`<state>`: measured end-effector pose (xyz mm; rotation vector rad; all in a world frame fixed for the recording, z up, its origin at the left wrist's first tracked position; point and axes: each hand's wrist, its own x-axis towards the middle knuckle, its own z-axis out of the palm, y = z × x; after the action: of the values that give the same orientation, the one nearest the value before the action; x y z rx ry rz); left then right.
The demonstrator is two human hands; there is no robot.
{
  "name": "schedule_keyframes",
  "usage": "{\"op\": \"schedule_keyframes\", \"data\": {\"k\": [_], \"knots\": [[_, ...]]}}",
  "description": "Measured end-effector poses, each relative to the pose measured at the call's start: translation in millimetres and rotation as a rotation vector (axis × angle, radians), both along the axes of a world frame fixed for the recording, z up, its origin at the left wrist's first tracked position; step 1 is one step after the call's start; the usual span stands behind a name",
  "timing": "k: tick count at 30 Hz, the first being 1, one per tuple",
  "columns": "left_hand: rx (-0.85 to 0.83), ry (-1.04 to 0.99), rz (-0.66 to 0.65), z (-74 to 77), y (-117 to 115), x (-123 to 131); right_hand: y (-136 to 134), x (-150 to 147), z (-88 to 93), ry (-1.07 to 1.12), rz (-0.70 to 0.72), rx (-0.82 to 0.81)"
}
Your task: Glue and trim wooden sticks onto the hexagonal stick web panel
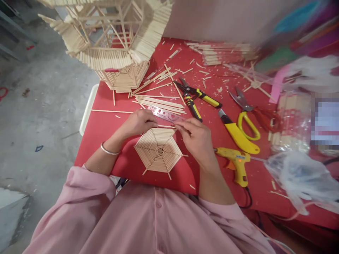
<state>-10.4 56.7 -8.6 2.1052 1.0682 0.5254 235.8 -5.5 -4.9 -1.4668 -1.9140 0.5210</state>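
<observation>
Pale wood is forming the six-sided, web-patterned panel point(159, 151), which is lying flat on the red-covered table point(104, 123) in front of us. Just beyond its far edge, we are holding a short, thin, straight wooden stick point(166, 126): our left hand point(139, 121) is pinching one end between thumb and fingers, and our right hand point(196, 136) appears to be pinching the other. We are probably aligning this stick with that edge; the next move is likely calling for a parallel seat across two spokes. Farther beyond the panel, a flat, clear, pink-tinted plastic ruler point(165, 114) is showing close to our fingertips; we cannot tell whether they are touching it. Closely set rows of sticks are giving the panel a ribbed texture, and bare spoke ends are projecting past its rim. To the right of the panel, a yellow plastic glue gun point(238, 161) is resting on its side.
</observation>
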Motion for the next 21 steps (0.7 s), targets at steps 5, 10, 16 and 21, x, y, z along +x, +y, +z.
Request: {"op": "schedule_keyframes", "data": {"k": [5,10,16,21], "knots": [[-0.004,0.048,-0.006,3.1,-2,6,-2,0,-8.1,-0.002,-0.053,0.007],[-0.029,0.054,-0.023,5.0,-5,5,-3,-4,-17.8,-0.065,-0.053,-0.025],[-0.053,0.059,-0.036,10.8,-10,-2,-4,-5,-21.5,-0.090,-0.012,-0.053],[-0.070,0.075,-0.063,16.5,-15,-8,-7,-3,-11.6,-0.003,0.057,-0.112]]}}
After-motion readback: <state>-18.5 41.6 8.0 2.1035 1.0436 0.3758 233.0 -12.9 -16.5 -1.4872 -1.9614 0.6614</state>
